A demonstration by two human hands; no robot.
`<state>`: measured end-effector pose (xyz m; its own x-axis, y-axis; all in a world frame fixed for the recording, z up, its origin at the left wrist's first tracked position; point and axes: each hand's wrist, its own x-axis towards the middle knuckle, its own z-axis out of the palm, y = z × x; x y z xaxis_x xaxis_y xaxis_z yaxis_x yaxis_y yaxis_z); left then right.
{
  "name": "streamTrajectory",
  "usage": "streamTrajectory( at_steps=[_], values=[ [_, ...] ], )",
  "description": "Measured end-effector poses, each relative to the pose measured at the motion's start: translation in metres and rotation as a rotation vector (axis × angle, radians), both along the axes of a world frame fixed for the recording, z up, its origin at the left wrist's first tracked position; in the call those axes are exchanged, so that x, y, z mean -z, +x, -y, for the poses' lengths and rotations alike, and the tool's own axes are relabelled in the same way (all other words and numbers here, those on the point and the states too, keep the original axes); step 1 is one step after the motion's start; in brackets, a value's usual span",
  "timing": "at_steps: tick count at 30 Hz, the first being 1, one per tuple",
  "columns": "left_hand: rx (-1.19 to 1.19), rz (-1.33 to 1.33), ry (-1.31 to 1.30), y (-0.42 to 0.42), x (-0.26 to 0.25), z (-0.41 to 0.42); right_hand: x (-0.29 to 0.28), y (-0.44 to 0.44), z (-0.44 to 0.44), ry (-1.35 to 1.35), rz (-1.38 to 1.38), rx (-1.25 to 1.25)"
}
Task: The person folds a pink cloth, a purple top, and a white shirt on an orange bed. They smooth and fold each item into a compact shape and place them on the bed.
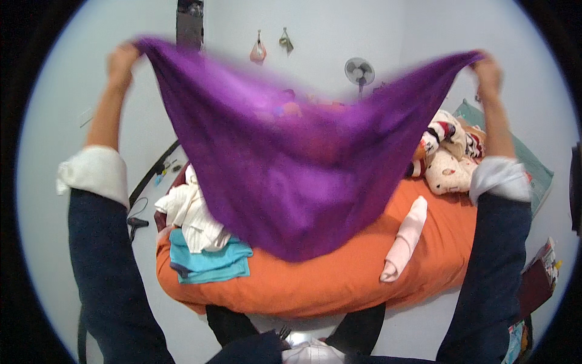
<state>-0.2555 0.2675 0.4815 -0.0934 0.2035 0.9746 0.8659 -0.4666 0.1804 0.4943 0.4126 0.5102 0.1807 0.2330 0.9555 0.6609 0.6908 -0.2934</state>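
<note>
A thin purple cloth (295, 182) is stretched in the air between my raised arms, sagging in the middle and blurred along its upper edge. My left hand (122, 61) grips one upper corner, and my right hand (489, 75) pinches the other. Below the cloth lies an orange-covered bed (318, 291). Its lower edge hangs above the cover or brushes it; I cannot tell which. A rolled pale pink cloth (404, 241) rests on the bed to the right. On the left, a crumpled white ribbed garment (195, 218) partly covers folded turquoise cloth (213, 264).
Patterned bedding or soft items (450, 159) are heaped at the bed's right far side, beside a green mat-like sheet (532, 159). A fan (359, 71) stands behind. A black hair dryer (137, 222) lies left of the bed. Two small bags (258, 51) hang on the wall.
</note>
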Motion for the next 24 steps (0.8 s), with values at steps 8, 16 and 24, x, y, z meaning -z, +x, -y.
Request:
streamTrajectory(
  at_steps=[8, 16, 24],
  values=[
    [0.203, 0.45, 0.298, -0.05, -0.14, 0.103, -0.069, 0.053, 0.045, 0.271, -0.533, -0.685],
    [0.438, 0.66, 0.016, -0.053, -0.04, 0.114, 0.014, 0.079, 0.036, 0.018, -0.587, -0.71],
    [0.285, 0.483, -0.486, -0.047, 0.129, 0.213, 0.179, 0.154, 0.043, -0.315, -0.495, -0.614]
  ],
)
